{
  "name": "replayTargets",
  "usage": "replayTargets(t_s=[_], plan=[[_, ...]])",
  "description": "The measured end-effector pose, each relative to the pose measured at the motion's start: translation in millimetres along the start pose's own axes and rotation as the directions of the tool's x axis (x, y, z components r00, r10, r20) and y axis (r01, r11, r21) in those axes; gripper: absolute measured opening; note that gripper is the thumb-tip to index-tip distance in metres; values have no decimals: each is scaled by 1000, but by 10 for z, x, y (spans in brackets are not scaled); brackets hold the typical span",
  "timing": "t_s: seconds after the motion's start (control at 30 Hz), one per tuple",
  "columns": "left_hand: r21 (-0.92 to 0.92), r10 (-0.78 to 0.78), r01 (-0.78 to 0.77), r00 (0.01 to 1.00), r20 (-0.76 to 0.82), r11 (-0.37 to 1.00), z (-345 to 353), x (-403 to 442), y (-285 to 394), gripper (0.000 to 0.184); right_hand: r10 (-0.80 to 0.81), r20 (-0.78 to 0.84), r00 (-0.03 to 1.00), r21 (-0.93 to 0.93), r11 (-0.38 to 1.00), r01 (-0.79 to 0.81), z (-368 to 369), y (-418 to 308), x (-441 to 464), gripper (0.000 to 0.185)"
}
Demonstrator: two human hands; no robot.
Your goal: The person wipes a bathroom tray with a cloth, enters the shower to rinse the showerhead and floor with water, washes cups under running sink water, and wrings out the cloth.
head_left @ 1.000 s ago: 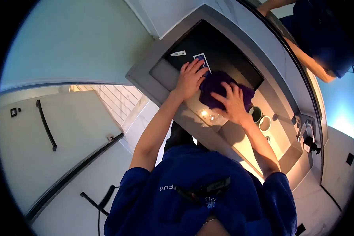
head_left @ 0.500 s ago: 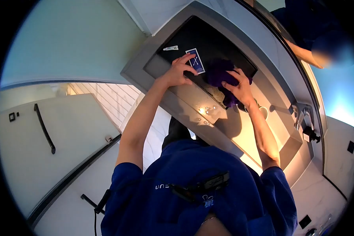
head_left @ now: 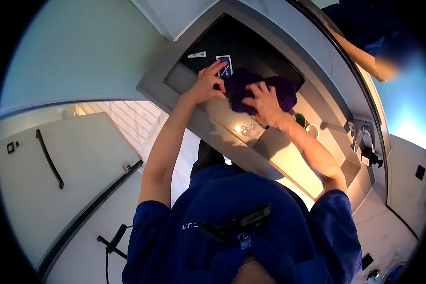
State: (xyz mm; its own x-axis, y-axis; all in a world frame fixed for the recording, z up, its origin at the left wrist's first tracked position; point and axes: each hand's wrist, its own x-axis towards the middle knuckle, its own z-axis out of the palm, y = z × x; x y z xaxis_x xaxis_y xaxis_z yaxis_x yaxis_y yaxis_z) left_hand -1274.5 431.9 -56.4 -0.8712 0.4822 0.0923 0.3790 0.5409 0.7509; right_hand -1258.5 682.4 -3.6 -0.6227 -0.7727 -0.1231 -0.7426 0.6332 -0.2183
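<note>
clock hours read from the cloth, 12 = top of view.

purple cloth [head_left: 285, 92] lies bunched on the near part of the black mat [head_left: 241, 45], which sits on the grey bench [head_left: 151, 83]. right hand [head_left: 266, 104] is on top of it: grip wide, fingers splayed over the folds, thumb out at 9. can't tell if any fold is pinched.

left hand [head_left: 206, 88] at 9, grip part-way wide, fingers bent and apart, nothing held. fingertips at the printed card [head_left: 226, 70], touching its lower left side; thumb just beside the cloth edge, contact there unclear.

card lies flat on the mat at 10, blue with a white border and a white crossed mark. white tube [head_left: 197, 55] also at 10, further out, flat on the mat, apart from both hands.

at 4: dark green cup [head_left: 300, 118], partly behind the right wrist, then pale cup [head_left: 313, 130] right next to it. further out at 4, metal faucet [head_left: 363, 135] with a black bottle [head_left: 371, 155] beside it. lit basin [head_left: 307, 173] at 5. water drops [head_left: 246, 130] on the bench surface at 7, catching light. mirror [head_left: 404, 118] at 3.
</note>
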Motion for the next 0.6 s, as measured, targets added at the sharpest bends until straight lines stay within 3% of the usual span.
replayTargets(t_s=[0.03, 0.1, 0.13, 0.17, 0.27, 0.3, 0.37, 0.4, 0.47, 0.5, 0.6], plan=[[6, 5, -5, 1000, 19, 1000, -15, 6, -23, 19, -34, 83, 996, 66, 997, 28, -88, -14, -52, 44], [-4, 9, -9, 1000, 20, 1000, -28, -18, -12, 20, -169, 330, 929, -66, 977, 201, -419, 52, -257, 42], [11, -11, 11, 999, 43, 1000, -34, -2, -17, 20, -231, 351, 907, -44, 964, 262, -337, 182, -401, 40], [25, -36, 35, 997, 64, 999, -35, 6, -9, 20, -274, 323, 906, -46, 952, 304, -337, 242, -435, 40], [1, -34, 34, 999, 39, 999, -31, 8, 47, 18, -162, 286, 944, -41, 983, 182, -401, 485, -319, 35], [-5, -61, 61, 998, 20, 998, -26, 27, 59, 19, -55, 291, 955, -77, 994, 81, -406, 598, -290, 43], [14, -63, 63, 998, 14, 998, 16, 46, 33, 21, 169, 116, 979, -20, 986, -168, -374, 916, -280, 57], [31, -48, 49, 999, -2, 998, 22, 45, 23, 22, 166, 121, 979, -12, 986, -166, -304, 968, -245, 57], [51, -43, 44, 999, -14, 998, 29, -41, 54, 22, 358, -24, 933, -37, 933, -359, -253, 869, -126, 68], [55, -38, 38, 999, -6, 998, 23, -26, 65, 22, 345, -4, 938, -76, 936, -345, -199, 733, -71, 63], [71, -48, 48, 999, -3, 996, 17, -21, 108, 20, 115, -32, 993, 122, 986, -110, -75, 203, -22, 52]])
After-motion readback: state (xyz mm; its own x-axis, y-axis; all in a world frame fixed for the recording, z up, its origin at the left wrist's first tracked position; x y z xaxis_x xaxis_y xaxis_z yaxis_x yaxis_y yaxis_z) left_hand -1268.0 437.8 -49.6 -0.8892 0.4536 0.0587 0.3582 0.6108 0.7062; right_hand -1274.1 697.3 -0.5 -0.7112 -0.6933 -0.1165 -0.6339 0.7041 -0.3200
